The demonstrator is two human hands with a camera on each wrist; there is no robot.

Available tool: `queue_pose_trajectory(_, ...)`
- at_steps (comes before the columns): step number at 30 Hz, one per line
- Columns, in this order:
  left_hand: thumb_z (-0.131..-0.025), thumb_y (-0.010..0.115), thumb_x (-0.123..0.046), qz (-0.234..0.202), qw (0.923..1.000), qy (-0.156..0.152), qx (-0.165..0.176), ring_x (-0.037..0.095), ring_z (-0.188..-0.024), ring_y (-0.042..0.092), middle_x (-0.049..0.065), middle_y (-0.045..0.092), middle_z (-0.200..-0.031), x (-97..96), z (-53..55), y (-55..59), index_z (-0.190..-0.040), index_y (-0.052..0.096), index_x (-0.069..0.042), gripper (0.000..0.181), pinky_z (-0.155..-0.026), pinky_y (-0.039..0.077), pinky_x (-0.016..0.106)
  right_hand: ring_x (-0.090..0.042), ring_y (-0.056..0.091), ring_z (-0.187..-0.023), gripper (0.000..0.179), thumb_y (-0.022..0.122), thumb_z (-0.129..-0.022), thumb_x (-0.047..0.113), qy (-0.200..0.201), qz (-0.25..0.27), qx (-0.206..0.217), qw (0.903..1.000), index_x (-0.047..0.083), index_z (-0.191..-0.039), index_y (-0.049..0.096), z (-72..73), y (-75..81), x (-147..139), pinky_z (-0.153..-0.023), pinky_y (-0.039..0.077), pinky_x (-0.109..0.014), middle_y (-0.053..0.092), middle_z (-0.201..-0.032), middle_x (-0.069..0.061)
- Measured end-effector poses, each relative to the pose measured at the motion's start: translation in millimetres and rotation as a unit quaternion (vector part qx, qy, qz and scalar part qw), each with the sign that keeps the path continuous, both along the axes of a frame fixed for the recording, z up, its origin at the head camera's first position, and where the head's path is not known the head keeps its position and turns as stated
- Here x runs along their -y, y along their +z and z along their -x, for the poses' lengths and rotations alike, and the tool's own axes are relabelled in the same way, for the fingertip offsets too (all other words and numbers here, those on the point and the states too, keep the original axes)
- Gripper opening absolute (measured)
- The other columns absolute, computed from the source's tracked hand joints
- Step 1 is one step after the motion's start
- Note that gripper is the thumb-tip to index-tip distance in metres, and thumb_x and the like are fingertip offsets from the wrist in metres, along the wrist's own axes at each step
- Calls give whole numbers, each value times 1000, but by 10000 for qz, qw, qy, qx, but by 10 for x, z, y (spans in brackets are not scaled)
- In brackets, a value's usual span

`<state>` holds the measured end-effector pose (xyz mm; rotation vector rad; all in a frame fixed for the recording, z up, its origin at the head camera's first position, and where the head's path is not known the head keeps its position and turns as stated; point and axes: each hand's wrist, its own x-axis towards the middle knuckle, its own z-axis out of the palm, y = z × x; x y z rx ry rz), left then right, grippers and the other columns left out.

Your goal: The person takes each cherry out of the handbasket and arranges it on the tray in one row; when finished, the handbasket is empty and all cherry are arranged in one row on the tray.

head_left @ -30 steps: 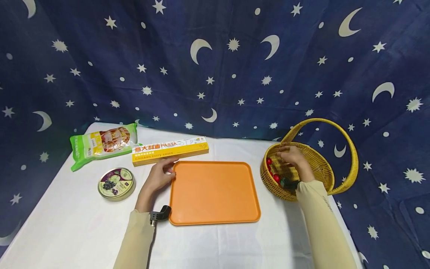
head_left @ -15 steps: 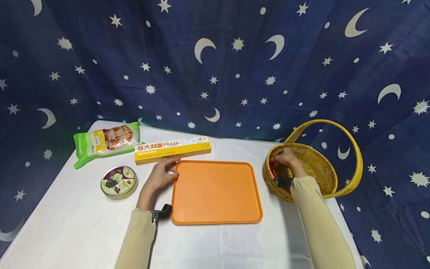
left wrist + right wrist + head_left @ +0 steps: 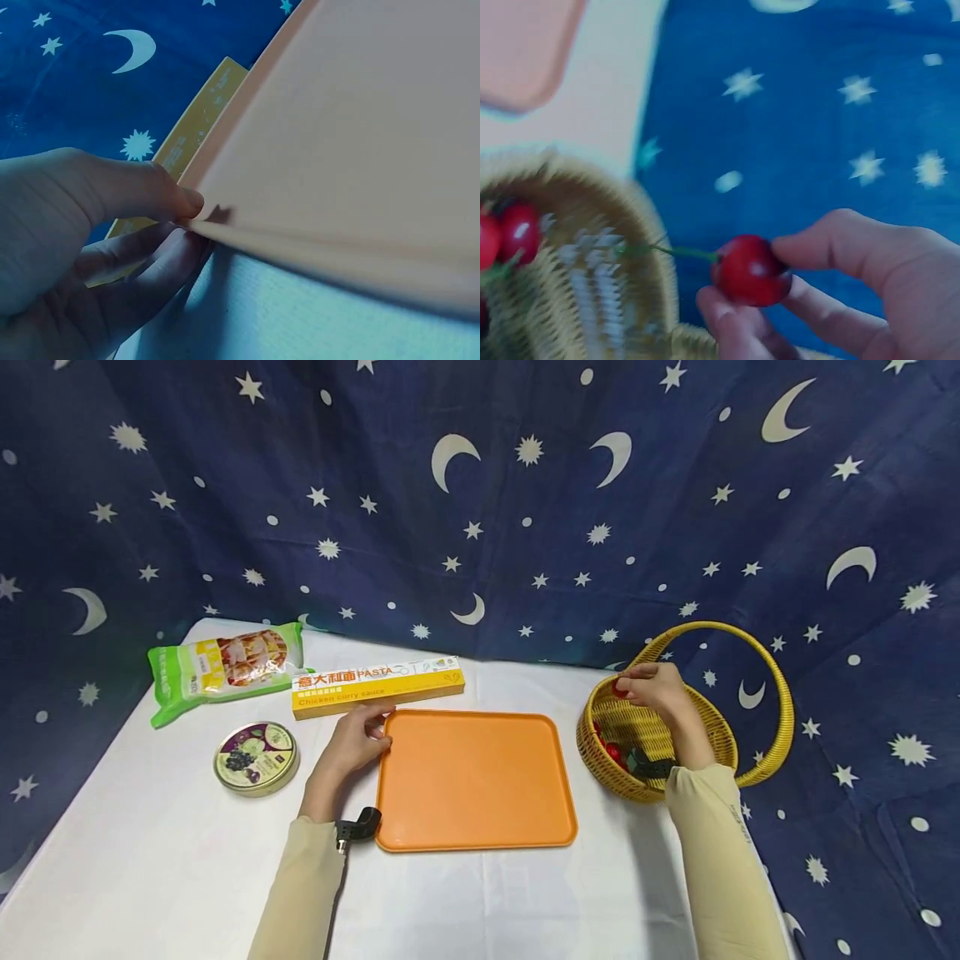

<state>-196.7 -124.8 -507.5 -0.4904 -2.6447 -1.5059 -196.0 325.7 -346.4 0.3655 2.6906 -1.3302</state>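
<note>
My right hand (image 3: 662, 692) is over the yellow wicker basket (image 3: 617, 783), pinching a red cherry (image 3: 751, 271) between thumb and fingertips. A thin green stem sticks out from that cherry in the right wrist view. More cherries (image 3: 517, 231) lie inside the basket, partly hidden by its wall in the head view. At the far left corner of the orange tray (image 3: 477, 781), my left hand (image 3: 97, 225) grips the rim, thumb on top and fingers beneath. The tray lies on the white tablecloth.
Behind the tray's left part lies a yellow pasta box (image 3: 378, 688). A green food packet (image 3: 228, 667) and a round tin (image 3: 256, 758) are farther left. The basket's tall handle (image 3: 784, 718) arches up on the right, near the starry cloth (image 3: 480, 527).
My right hand dipped to the cherries at the basket's left side, then came up with one cherry in its fingers. The left hand stays on the tray corner; the head view shifted slightly.
</note>
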Motion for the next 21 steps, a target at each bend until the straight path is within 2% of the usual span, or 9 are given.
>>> queue_pose_trajectory(2,-71,71,9,21,10000,-5,23,22,-71,62,22,62,-96,10,1,17,-119,64,8,49,-65,49,26,-4,64,-71,37,66,-90,6,-107,444,-337,9984,-15,-119,56,-41,55,92,-67,55,-21,64,-80,8)
queue_pose_trajectory(4,-71,71,9,78,10000,-10,38,22,-71,62,21,61,-96,17,0,26,-120,64,8,49,-66,49,26,-5,66,-72,33,67,-89,3,-75,940,-599,9937,-13,-115,55,-78,37,227,-67,55,-21,65,-81,5)
queue_pose_trajectory(8,-71,70,8,187,9998,15,20,20,-71,61,20,62,-95,16,2,50,-120,64,7,50,-67,48,29,-8,68,-73,36,68,-86,-4,255,1760,-846,9804,-14,-118,56,-136,-222,662,-67,56,-23,66,-88,-6)
queue_pose_trajectory(10,-70,70,8,217,9998,4,-31,20,-70,60,20,61,-94,14,6,56,-120,64,8,50,-66,48,30,-7,67,-74,38,67,-85,-5,454,1849,-852,9780,-15,-121,58,-172,-411,950,-68,55,-24,68,-93,-13)
queue_pose_trajectory(13,-70,70,7,203,9998,-35,-73,20,-68,59,20,61,-93,11,9,52,-119,65,8,49,-66,48,30,-10,66,-75,35,70,-83,-2,619,1662,-736,9814,-10,-117,65,-225,-679,1409,-68,53,-24,69,-97,-18)
queue_pose_trajectory(18,-71,70,8,206,9997,-93,12,20,-70,60,20,60,-95,10,10,19,-121,65,6,50,-66,48,29,-32,68,-69,26,77,-79,1,623,1405,-203,9879,-2,-104,71,-288,-984,2049,-57,56,-37,67,-95,-13)
queue_pose_trajectory(21,-72,70,9,211,9997,-106,67,20,-70,60,20,60,-96,11,5,6,-122,64,5,51,-66,49,29,-30,65,-63,25,79,-77,3,581,1239,-66,9906,-1,-100,70,-310,-1114,2294,-51,56,-37,66,-89,-10)
